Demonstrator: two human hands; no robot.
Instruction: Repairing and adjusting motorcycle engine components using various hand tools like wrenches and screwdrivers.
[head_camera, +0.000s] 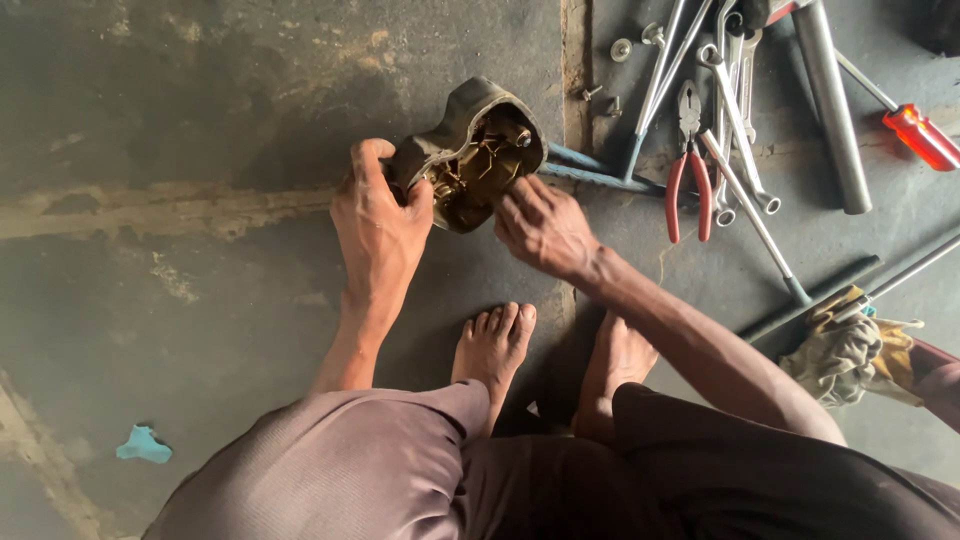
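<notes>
While tilted on concrete, metal housing (470, 150) — between both hands

- We see no packages, labels, signs or screens anywhere in this head view.
</notes>
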